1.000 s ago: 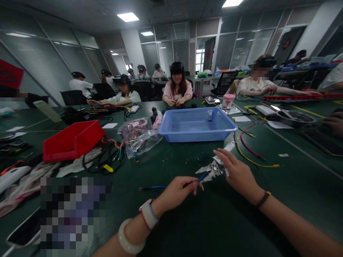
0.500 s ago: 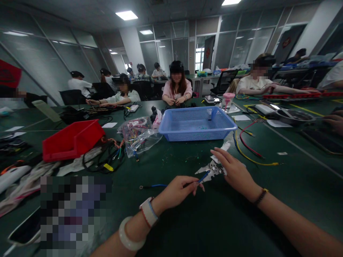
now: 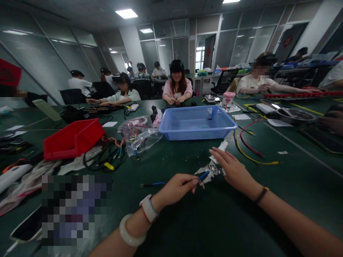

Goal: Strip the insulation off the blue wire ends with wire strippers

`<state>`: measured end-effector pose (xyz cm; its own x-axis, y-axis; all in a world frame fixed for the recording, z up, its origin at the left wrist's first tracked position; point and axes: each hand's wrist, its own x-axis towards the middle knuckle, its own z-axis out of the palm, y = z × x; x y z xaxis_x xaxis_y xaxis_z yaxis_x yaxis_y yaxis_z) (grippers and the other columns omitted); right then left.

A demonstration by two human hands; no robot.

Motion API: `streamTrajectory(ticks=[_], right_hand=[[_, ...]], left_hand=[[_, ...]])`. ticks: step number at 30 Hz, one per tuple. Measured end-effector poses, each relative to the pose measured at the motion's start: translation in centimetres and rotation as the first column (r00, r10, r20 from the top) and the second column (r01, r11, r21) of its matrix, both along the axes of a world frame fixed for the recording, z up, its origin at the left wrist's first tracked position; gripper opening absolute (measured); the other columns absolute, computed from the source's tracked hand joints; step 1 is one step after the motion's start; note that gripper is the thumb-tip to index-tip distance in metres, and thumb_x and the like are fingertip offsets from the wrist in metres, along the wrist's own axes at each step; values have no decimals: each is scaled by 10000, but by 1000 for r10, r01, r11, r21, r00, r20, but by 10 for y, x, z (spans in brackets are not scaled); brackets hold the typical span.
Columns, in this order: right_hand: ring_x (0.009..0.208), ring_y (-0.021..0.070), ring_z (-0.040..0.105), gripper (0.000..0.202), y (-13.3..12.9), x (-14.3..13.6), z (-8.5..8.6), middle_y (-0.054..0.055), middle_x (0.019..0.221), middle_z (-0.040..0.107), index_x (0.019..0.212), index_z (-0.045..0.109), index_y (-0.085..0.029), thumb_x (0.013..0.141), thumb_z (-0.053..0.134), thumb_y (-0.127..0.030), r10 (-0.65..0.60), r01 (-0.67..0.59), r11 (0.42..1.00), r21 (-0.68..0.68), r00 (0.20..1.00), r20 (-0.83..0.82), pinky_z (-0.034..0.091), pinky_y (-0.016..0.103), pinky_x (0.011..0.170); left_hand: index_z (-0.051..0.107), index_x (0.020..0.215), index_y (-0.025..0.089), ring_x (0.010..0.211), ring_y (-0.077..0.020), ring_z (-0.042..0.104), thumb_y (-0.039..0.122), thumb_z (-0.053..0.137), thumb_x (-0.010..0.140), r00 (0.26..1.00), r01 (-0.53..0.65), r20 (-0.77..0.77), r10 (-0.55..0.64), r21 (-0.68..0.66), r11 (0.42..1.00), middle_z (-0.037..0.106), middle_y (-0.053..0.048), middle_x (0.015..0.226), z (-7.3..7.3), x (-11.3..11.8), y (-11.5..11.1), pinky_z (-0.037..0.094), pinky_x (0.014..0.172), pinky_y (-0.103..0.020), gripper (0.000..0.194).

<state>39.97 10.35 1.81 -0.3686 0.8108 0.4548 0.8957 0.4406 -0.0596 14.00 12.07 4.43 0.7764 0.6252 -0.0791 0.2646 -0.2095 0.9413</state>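
Observation:
My left hand [image 3: 180,189] pinches a blue wire [image 3: 158,184] between thumb and fingers. One end of that wire, with a black sleeve and a ring terminal [image 3: 142,185], sticks out to the left over the table. Its other end reaches the open jaws of a silver wire stripper [image 3: 213,169]; I cannot tell whether the jaws touch it. My right hand [image 3: 232,170] holds the stripper, fingers over its handles. A white wrapped handle [image 3: 223,145] shows beyond the fingers, while the lower grip is hidden by the palm.
Ahead is a blue plastic basket [image 3: 198,134] with small green scraps inside. Red, yellow and blue wires [image 3: 249,160] lie to the right. Leftward are a clear bag of wires [image 3: 139,137], a red bin [image 3: 75,139], gloves and a black cable [image 3: 92,165]. People sit across the green table [image 3: 268,214].
Very little differs. The blue wire's end lies slightly flatter at the stripper's jaws; both hands keep nearly the same place.

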Motion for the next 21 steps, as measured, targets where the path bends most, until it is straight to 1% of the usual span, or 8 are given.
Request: streamTrajectory(ticks=[5, 10, 13, 16, 21], right_hand=[[1261, 259, 465, 880, -2, -1, -1, 135, 1388, 459, 1476, 192, -201, 656, 388, 54, -20, 20, 999, -26, 999, -37, 403, 467, 1055], [1245, 263, 480, 839, -3, -3, -3, 127, 1377, 464, 1468, 209, -223, 691, 416, 14, -32, 28, 998, -49, 994, -100, 426, 475, 1033], [1256, 257, 471, 817, -2, -3, -3, 119, 1387, 455, 1461, 225, -238, 705, 414, 9, -22, 16, 998, -54, 992, -128, 420, 481, 1039], [1279, 250, 451, 845, -3, -3, -2, 107, 1415, 432, 1462, 213, -254, 689, 400, 28, -19, 11, 998, -54, 989, -146, 408, 481, 1052], [1334, 247, 383, 870, -5, -5, 2, 105, 1446, 406, 1469, 192, -238, 672, 387, 52, 0, -3, 1000, -30, 995, -103, 339, 484, 1102]], left_hand=[[671, 1020, 146, 694, -116, 480, 353, 419, 964, 999, -6, 37, 7, -21, 1000, 500, 22, 699, -2, -1, 2, 367, 687, -219, 331], [671, 1027, 143, 673, -117, 472, 376, 413, 964, 999, -8, 31, 9, -36, 999, 483, 23, 679, -1, 0, 2, 367, 675, -223, 353], [673, 1020, 146, 668, -116, 464, 377, 418, 962, 1000, -5, 29, 6, -35, 999, 478, 24, 677, -1, 0, 2, 359, 668, -222, 349], [674, 1006, 153, 669, -116, 462, 379, 419, 960, 1000, 6, 25, -5, -40, 999, 480, 26, 680, -1, 0, 1, 358, 676, -227, 343], [664, 959, 148, 695, -121, 479, 361, 437, 954, 999, 13, 43, -11, -49, 999, 506, 21, 710, -3, -1, 1, 368, 706, -243, 312]])
